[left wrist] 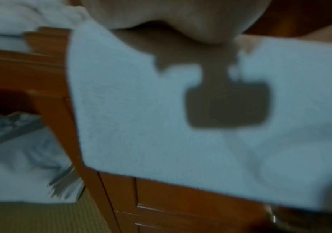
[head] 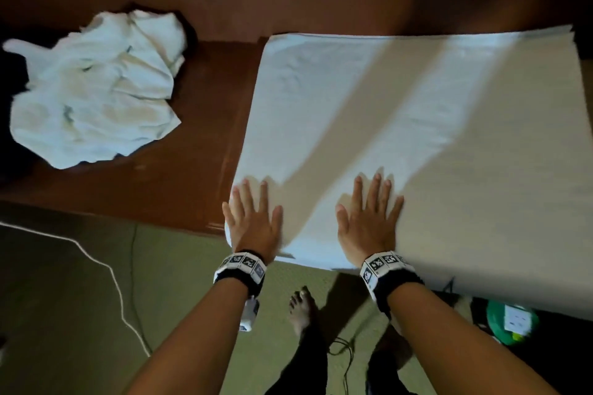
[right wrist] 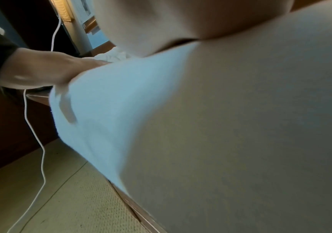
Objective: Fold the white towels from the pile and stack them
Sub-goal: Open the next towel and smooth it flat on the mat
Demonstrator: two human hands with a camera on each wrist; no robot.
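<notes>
No text, brand or number can be read here. The wristbands [head: 240, 263] carry only black-and-white square marker patterns, not letters, and the white label on the green object [head: 517, 320] is too blurred to read.

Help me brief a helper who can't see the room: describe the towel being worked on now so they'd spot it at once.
Start at the long brown wooden table. On its right part a white towel lies spread flat, its near edge hanging over the table's front. Unlike the crumpled pile of towels on the left, it is smooth, with the left hand and right hand pressed flat on it.
</notes>
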